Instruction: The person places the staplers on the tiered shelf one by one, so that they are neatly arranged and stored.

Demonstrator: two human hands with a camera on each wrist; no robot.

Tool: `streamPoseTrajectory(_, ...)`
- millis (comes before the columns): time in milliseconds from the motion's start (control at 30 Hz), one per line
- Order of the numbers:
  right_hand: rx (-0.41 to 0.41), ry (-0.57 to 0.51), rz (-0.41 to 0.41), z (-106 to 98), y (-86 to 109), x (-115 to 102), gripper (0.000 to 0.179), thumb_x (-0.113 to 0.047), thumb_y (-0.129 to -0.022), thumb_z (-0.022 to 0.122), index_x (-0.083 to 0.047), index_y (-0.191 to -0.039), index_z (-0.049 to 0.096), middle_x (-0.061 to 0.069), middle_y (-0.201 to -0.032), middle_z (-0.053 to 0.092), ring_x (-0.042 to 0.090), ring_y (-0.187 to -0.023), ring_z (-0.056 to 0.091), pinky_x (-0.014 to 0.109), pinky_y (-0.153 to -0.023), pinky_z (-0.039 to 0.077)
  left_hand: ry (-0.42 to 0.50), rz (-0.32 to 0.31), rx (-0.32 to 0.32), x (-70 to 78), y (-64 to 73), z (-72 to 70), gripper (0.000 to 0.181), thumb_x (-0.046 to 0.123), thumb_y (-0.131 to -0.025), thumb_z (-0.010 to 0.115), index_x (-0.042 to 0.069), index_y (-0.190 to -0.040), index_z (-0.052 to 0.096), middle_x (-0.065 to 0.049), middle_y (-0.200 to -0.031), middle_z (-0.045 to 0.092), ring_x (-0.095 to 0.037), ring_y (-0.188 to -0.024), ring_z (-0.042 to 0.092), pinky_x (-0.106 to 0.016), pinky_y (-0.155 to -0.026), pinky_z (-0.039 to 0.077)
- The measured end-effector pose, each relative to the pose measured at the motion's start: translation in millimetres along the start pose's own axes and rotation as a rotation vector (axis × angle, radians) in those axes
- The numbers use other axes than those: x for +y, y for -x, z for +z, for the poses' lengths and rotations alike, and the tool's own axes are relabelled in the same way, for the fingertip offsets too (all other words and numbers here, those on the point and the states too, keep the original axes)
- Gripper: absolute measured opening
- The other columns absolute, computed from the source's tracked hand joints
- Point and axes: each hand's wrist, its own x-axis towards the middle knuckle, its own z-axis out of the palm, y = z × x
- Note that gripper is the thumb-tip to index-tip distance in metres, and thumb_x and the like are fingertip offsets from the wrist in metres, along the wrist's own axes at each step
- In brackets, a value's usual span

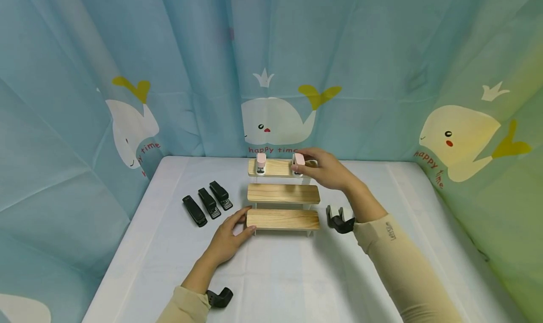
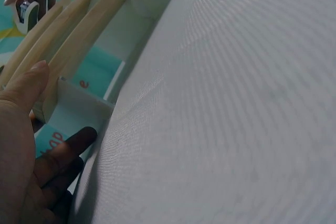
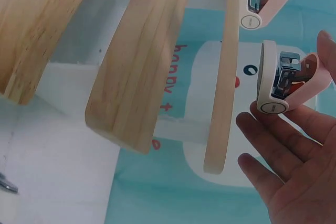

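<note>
A small pink-and-white stapler (image 1: 299, 160) is held by my right hand (image 1: 327, 170) at the right end of the top board. In the right wrist view, a gap shows between this stapler (image 3: 266, 80) and the board's edge. A matching pink stapler (image 1: 260, 164) stands upright on the top board's left part. My left hand (image 1: 228, 242) grips the left end of the three-step wooden display shelf (image 1: 283, 219) at its lowest board, thumb at the front and index finger toward the back. Its other fingers extend below the board in the left wrist view.
Three black staplers (image 1: 209, 203) lie side by side on the white table (image 1: 165, 266), left of the shelf. White-and-dark staplers (image 1: 334, 213) stand right of it, partly hidden by the right wrist's black camera (image 1: 342, 225). A blue whale-print curtain (image 1: 203, 54) hangs behind the table.
</note>
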Motion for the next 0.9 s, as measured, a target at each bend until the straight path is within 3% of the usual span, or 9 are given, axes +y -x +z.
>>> streamPoseTrajectory(200,-0.012,-0.019,-0.024,3,-3.5,-4,0.06,-0.042,-0.101,0.067,-0.011,-0.151,0.053,0.011,-0.15,0.055,0.03,-0.137,0.054,0.052,-0.12,0.04,0.0,-0.009,-0.001,-0.5,0.0,0.3,0.063,0.057,-0.094,0.07,0.049,-0.151,0.046,0.003,-0.131,0.069,-0.028,-0.14,0.053,-0.059,-0.119,0.036)
streamPoseTrajectory(900,-0.024,-0.061,0.006,16,-18.3,-8,0.069,-0.045,-0.101,0.067,-0.009,-0.155,0.046,0.011,-0.156,0.049,0.032,-0.142,0.052,0.049,-0.116,0.046,-0.007,-0.011,-0.002,0.3,0.6,-0.5,0.063,0.059,-0.094,0.069,0.05,-0.151,0.046,0.004,-0.13,0.069,-0.028,-0.141,0.052,-0.06,-0.119,0.035)
